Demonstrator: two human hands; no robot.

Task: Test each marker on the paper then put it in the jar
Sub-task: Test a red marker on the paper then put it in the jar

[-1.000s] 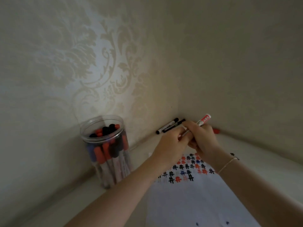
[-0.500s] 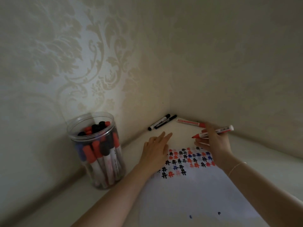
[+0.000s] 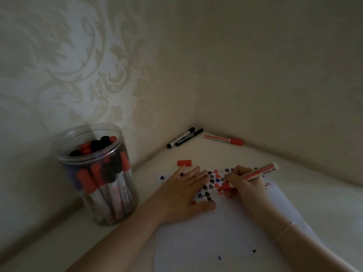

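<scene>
Red marker (image 3: 255, 173) slants tip-down onto the paper (image 3: 225, 232), pinched in the right hand (image 3: 245, 185) among hash marks. Left hand (image 3: 182, 191) presses flat on the sheet, fingers straight. Its cap (image 3: 184, 162) lies beyond; the jar (image 3: 96, 173) stands left.

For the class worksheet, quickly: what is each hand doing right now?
Left hand: open, fingers flat on the paper.
Right hand: holding the uncapped red marker, tip on the paper.

Pale tabletop (image 3: 314, 197), paper (image 3: 216, 242), jar (image 3: 102, 193), red cap (image 3: 184, 162), three loose markers (image 3: 223, 138)
</scene>
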